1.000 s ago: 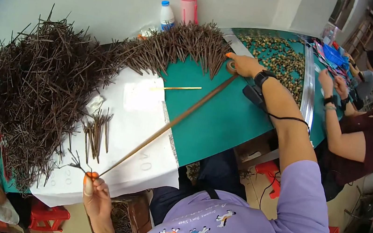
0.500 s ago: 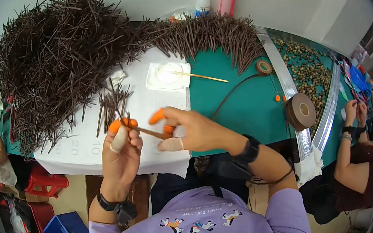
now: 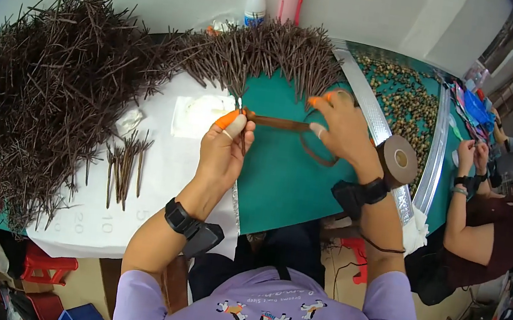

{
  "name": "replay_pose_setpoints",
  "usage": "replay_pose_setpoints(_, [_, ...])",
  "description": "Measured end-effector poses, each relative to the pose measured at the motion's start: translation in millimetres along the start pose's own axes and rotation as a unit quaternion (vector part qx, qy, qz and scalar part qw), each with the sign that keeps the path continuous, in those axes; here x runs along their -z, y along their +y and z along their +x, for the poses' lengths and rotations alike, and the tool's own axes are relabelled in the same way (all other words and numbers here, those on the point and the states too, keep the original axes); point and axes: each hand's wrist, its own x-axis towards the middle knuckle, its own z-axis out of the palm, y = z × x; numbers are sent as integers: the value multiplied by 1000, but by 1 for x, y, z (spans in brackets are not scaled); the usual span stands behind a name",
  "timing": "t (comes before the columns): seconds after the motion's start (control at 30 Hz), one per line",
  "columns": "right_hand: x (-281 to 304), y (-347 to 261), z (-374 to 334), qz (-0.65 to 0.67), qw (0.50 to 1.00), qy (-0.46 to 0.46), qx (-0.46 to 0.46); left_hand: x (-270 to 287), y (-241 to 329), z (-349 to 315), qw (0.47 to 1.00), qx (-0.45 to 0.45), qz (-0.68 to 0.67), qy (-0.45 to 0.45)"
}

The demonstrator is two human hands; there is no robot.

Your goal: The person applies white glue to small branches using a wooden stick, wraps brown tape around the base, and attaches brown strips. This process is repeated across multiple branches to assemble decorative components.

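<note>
My left hand, with orange and pale finger covers, pinches a thin brown twig upright over the table. From its fingertips a strip of brown tape runs nearly level to my right hand, whose thumb and fingers hold it; those fingers are slightly blurred. A loose loop of the tape hangs below the right hand. A small tape roll is partly hidden behind that hand. Left of my left hand, several short twigs lie on white paper.
A big heap of brown twigs fills the left, with a row of twigs along the back. A large brown tape roll stands by a metal strip. Beyond lie small round pieces. Another person's hands work at right.
Both hands have moved right and away from me, from over the white paper to the green mat. They have drawn apart, with the tape now stretched between them.
</note>
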Motion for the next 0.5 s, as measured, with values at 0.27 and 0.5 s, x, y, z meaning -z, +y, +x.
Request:
replay_pose_setpoints(0.27, [-48,-45,48,206,958,146,134,7,2,8,996,-65,28,53])
replay_pose_setpoints(0.5, [-73,-47,40,404,912,-65,-32,10,6,10,992,-104,54,49])
